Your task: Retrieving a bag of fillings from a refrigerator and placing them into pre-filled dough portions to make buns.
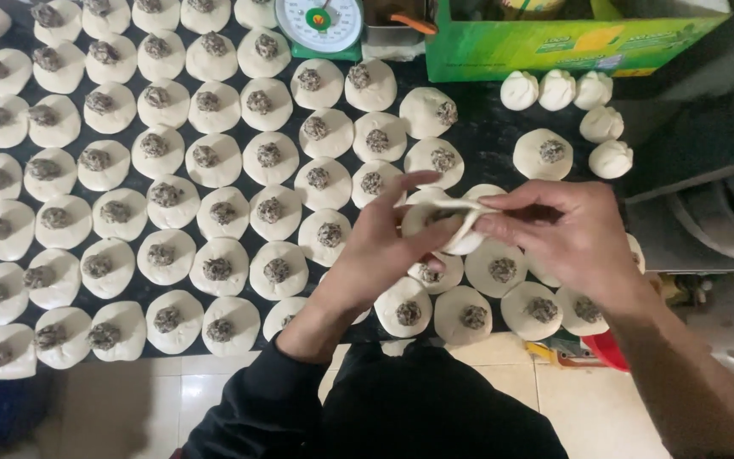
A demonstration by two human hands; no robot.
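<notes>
A round white dough wrapper [445, 223] with dark filling inside is held above the table between both hands. My left hand [380, 251] cups it from the left, thumb over its top. My right hand [558, 234] pinches the wrapper's right edge and folds it over the filling. Below the hands lie several flat dough rounds [269, 270], each topped with a lump of dark filling, set in rows on the dark table [486, 136].
Several closed, pleated buns [556, 89] sit at the back right, by one filled round [543, 154]. A green-rimmed kitchen scale [319, 25] and a green cardboard box [554, 38] stand at the far edge. Pale floor tiles [511, 374] show below the table.
</notes>
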